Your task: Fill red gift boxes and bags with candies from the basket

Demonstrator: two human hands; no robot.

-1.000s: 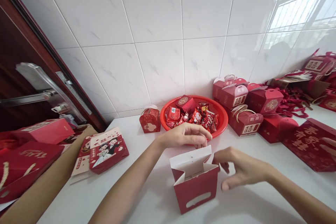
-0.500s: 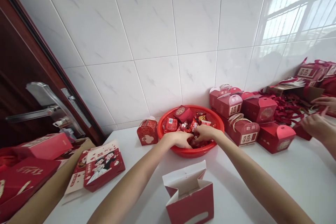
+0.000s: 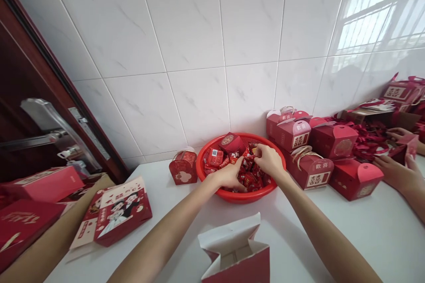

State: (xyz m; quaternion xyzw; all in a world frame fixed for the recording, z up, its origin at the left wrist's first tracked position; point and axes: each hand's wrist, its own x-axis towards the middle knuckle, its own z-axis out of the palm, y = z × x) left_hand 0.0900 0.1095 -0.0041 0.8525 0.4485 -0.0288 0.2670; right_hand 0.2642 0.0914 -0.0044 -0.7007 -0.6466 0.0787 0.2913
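Centre of frame: left hand (image 3: 229, 177) spread over candies (image 3: 251, 181) in basket (image 3: 247, 196); right hand (image 3: 268, 160) fingers bunched, grip unclear. Best pinch few at once, hands uncrossed.

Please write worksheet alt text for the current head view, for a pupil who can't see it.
A person's left hand and right hand reach into a red basket of wrapped sweets on a white table. An open red box stands nearer the camera; red boxes are stacked at right, near another person's hands.
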